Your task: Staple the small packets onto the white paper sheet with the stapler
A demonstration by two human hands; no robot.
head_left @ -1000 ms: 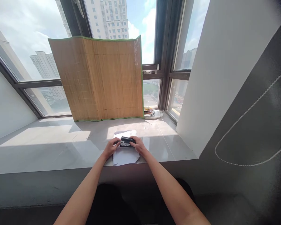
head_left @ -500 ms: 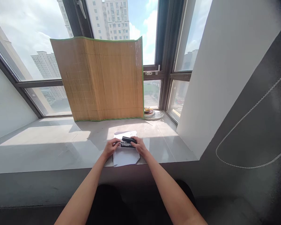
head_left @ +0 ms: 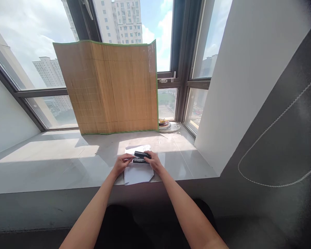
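A black stapler rests over a white sheet of paper near the front edge of the grey stone windowsill. My right hand is closed on the right end of the stapler. My left hand touches the stapler's left end and rests on the left edge of the paper. Part of the paper lies hidden under both hands.
A bamboo mat with green edging stands upright against the window behind the paper. A stack of small plates sits at the back right corner of the sill. A white wall bounds the sill on the right.
The hands, stapler and paper hold almost the same place; my left fingers have shifted slightly along the stapler's left end. The view wobbled a little.
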